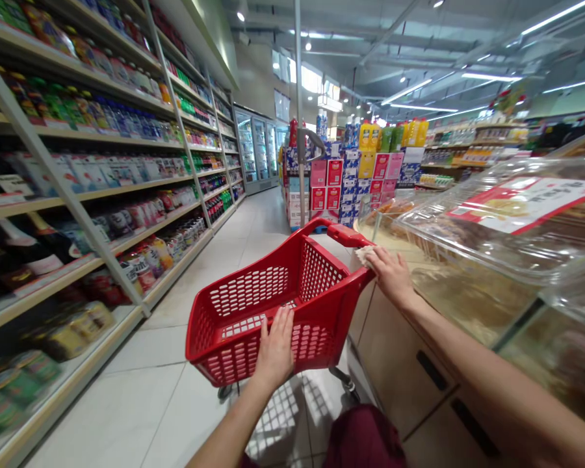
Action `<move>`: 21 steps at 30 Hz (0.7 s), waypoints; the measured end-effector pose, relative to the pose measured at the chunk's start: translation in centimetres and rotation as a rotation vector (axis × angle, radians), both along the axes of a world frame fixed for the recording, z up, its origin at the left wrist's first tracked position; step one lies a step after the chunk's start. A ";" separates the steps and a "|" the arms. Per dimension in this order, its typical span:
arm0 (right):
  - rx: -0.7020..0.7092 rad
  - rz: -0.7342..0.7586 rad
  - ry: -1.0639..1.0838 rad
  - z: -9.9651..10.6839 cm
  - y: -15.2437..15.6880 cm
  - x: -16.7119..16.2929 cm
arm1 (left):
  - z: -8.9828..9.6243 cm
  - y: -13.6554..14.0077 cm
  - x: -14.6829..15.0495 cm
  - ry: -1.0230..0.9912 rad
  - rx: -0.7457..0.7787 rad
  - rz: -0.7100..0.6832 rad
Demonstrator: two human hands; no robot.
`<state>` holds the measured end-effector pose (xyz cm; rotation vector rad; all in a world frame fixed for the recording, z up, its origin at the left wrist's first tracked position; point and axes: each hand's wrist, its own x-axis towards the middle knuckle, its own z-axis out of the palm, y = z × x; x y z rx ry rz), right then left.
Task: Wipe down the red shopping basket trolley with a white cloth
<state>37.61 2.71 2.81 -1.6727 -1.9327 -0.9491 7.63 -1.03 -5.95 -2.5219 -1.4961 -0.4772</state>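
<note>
A red plastic shopping cart (pixel 273 312) stands in the aisle in front of me, its basket tilted in view and holding nothing that I can see. My left hand (pixel 275 348) lies on the upper rim of the near side, fingers stretched out over the edge. At the right end of the cart's handle (pixel 344 235), my right hand (pixel 390 272) presses a crumpled white cloth (pixel 365 255) against the red plastic. The cloth is mostly covered by my fingers, so I cannot tell whether it is fabric or paper.
Tall shelves (pixel 102 195) of bottles, cans and packs line the left side. Close on the right is a display counter (pixel 404 364) with clear plastic lids (pixel 497 240). Ahead are a metal pole (pixel 299 84), stacked drink boxes (pixel 326 185) and glass-door fridges (pixel 258 146). Pale floor tiles (pixel 175 312) run between.
</note>
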 end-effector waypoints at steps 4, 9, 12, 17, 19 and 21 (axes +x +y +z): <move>-0.010 0.160 -0.062 -2.0 -0.6 -3.8 | -0.3 0.1 0.1 0.011 0.004 0.003; -0.065 0.350 -0.168 -2.8 -1.2 -6.1 | -0.4 0.1 -0.2 0.043 0.022 0.005; -0.013 0.123 -0.075 -1.1 -0.5 -2.6 | -0.2 -0.1 0.0 0.054 0.000 0.011; -0.001 0.148 -0.065 -2.5 -0.7 -4.7 | 0.1 -0.3 0.4 0.051 -0.018 0.018; -0.045 0.305 -0.119 -3.7 -1.2 -7.3 | 0.3 -0.3 0.2 0.051 -0.036 0.006; -0.071 0.376 -0.119 -4.0 -1.5 -8.3 | 1.0 -0.3 0.1 0.020 -0.084 0.001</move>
